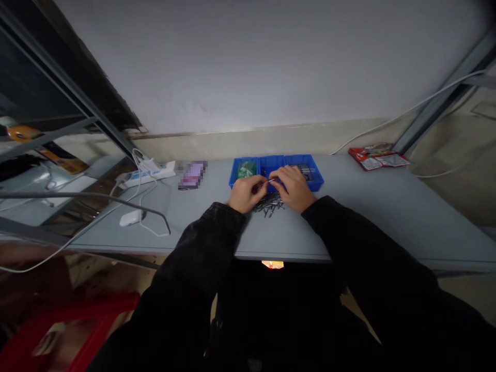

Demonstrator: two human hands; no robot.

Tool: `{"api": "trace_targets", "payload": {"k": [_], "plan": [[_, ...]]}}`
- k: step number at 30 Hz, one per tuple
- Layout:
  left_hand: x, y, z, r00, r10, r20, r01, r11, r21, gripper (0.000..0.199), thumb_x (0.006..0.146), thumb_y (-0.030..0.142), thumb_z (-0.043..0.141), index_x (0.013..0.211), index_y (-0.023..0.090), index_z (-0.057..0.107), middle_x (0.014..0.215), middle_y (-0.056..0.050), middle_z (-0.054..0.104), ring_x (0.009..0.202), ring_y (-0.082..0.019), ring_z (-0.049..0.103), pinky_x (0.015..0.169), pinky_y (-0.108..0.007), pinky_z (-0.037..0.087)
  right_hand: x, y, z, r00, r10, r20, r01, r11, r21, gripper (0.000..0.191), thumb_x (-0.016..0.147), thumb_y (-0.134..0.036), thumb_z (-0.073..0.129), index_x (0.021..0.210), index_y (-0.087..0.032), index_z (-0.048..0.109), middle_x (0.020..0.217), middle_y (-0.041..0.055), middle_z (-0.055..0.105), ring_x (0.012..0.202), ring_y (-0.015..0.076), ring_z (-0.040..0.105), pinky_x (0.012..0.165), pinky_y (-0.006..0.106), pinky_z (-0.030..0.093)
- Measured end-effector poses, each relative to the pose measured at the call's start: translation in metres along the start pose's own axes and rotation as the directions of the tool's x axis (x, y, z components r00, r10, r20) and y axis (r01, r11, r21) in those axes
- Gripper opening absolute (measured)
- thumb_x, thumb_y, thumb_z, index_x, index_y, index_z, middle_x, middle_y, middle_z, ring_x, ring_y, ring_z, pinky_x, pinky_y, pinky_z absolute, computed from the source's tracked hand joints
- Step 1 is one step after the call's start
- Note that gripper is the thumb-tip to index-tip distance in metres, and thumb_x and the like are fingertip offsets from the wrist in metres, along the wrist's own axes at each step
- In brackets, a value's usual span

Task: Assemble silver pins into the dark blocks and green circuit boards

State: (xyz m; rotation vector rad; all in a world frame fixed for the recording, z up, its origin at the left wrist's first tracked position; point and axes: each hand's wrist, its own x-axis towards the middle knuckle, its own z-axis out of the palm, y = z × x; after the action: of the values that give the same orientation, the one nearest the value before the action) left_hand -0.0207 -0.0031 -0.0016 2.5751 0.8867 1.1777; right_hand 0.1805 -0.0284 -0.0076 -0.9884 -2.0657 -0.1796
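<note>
My left hand (247, 194) and my right hand (295, 189) meet over the front rim of a blue divided plastic tray (271, 158). Between their fingertips they pinch a thin silver metal piece (272, 180), too small to name exactly. Just below my hands, a loose pile of dark metal screws (268, 204) lies on the grey table (372, 217). The tray's left compartment holds green items in a clear bag (247, 169). Dark small parts (304, 172) fill its right compartment, while my hands hide much of the middle one.
A white power strip (149, 174) with cables, a pixelated phone (192, 174) and a white computer mouse (130, 218) lie left on the table. Red packets (378, 156) lie at the back right. A metal shelf stands left; a red crate (73, 330) sits below.
</note>
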Motion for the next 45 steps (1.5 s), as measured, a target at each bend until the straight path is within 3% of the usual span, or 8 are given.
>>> {"api": "trace_targets", "payload": {"k": [27, 41, 45], "plan": [[-0.0009, -0.0001, 0.0005, 0.999, 0.012, 0.040, -0.010, 0.999, -0.034, 0.022, 0.099, 0.032, 0.058, 0.093, 0.016, 0.072, 0.071, 0.001, 0.065, 0.059, -0.010, 0.053, 0.063, -0.024, 0.046, -0.0003, 0.0033, 0.0026, 0.999, 0.022, 0.047, -0.021, 0.999, -0.025, 0.021, 0.107, -0.026, 0.040, 0.091, -0.022, 0.054, 0.093, 0.0051, 0.067, 0.089, 0.0241, 0.055, 0.084, 0.039, 0.033], [-0.0017, 0.0004, 0.0006, 0.997, 0.056, 0.049, -0.053, 0.997, -0.055, 0.023, 0.101, 0.031, 0.058, 0.100, 0.015, 0.075, 0.076, -0.002, 0.071, 0.061, -0.010, 0.056, 0.065, -0.024, 0.046, -0.0029, 0.0049, 0.0041, 1.000, 0.016, -0.021, -0.019, 0.989, -0.144, 0.046, 0.110, -0.036, 0.037, 0.067, -0.021, 0.045, 0.065, 0.0011, 0.055, 0.066, 0.0188, 0.047, 0.075, 0.038, 0.029], [-0.0008, 0.0005, -0.0006, 0.998, 0.035, 0.058, -0.033, 0.999, -0.030, 0.027, 0.104, 0.034, 0.053, 0.103, 0.016, 0.073, 0.084, -0.003, 0.074, 0.069, -0.013, 0.062, 0.070, -0.026, 0.050, -0.0014, 0.0031, 0.0015, 0.999, 0.026, -0.019, -0.027, 0.997, -0.075, 0.039, 0.110, -0.032, 0.038, 0.075, -0.021, 0.054, 0.075, 0.0026, 0.064, 0.074, 0.0196, 0.055, 0.078, 0.038, 0.032]]}}
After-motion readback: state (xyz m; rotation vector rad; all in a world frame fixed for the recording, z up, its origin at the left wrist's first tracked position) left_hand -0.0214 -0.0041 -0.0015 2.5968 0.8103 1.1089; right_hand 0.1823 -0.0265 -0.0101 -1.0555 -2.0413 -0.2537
